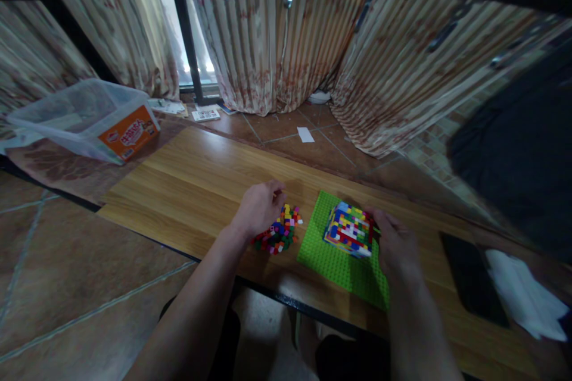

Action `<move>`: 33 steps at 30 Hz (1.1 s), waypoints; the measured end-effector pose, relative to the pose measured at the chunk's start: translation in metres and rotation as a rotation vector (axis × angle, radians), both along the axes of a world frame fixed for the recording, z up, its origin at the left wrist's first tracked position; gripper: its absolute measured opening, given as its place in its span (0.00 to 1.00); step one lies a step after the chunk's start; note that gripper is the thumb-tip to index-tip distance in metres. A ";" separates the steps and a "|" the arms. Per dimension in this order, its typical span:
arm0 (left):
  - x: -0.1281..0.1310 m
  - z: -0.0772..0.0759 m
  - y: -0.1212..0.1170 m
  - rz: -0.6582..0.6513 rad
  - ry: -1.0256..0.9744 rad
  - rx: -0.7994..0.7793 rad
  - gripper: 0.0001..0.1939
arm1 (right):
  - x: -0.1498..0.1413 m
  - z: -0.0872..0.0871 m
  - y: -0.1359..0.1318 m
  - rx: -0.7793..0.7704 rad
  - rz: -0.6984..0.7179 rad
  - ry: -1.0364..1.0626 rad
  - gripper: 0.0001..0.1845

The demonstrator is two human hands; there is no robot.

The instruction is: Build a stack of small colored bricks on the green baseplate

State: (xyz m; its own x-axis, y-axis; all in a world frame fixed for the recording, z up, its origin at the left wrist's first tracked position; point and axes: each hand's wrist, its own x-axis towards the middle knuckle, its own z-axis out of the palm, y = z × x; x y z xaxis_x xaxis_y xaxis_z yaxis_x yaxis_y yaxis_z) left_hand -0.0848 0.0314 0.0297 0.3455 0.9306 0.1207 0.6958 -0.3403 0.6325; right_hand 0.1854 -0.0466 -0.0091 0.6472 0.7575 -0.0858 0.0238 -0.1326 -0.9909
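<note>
A block built of many coloured toy bricks (349, 229) stands on a green studded baseplate (317, 244). My right hand (397, 241) is at the block's right side, its fingertips closed together by the upper right corner. Whatever lies between those fingers is hidden. To the left of the baseplate is a heap of small loose bricks (281, 231) in mixed colours. Over the heap's upper left edge hovers my left hand (261, 208), fingers curled in with the tips close together. I cannot make out whether a brick is in them.
Everything rests on a long wooden board (192, 184). A clear plastic bin (84, 119) with an orange label stands at the far left. On the right lie a dark flat panel (473, 277) and white paper (525, 292). Patterned curtains (268, 41) hang behind.
</note>
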 end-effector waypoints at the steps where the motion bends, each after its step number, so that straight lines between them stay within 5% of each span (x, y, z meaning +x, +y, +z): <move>1: 0.000 0.000 0.000 0.001 -0.002 -0.002 0.12 | -0.001 0.000 0.000 -0.024 0.012 -0.001 0.21; 8: 0.000 0.000 -0.001 -0.005 -0.007 -0.007 0.12 | -0.001 0.001 -0.002 -0.079 0.052 -0.153 0.22; 14: -0.002 0.004 -0.003 0.009 0.033 -0.008 0.13 | -0.023 0.022 -0.008 0.077 -0.140 -0.666 0.19; 18: -0.003 0.006 -0.004 -0.003 0.055 0.002 0.12 | -0.069 0.035 -0.014 0.204 0.199 -0.770 0.12; 23: -0.003 0.006 -0.005 0.000 0.077 0.023 0.12 | -0.108 0.019 -0.007 0.113 0.617 -0.967 0.13; 33: -0.004 0.006 -0.004 -0.002 0.073 0.013 0.12 | -0.121 -0.002 0.002 -0.109 0.596 -1.156 0.17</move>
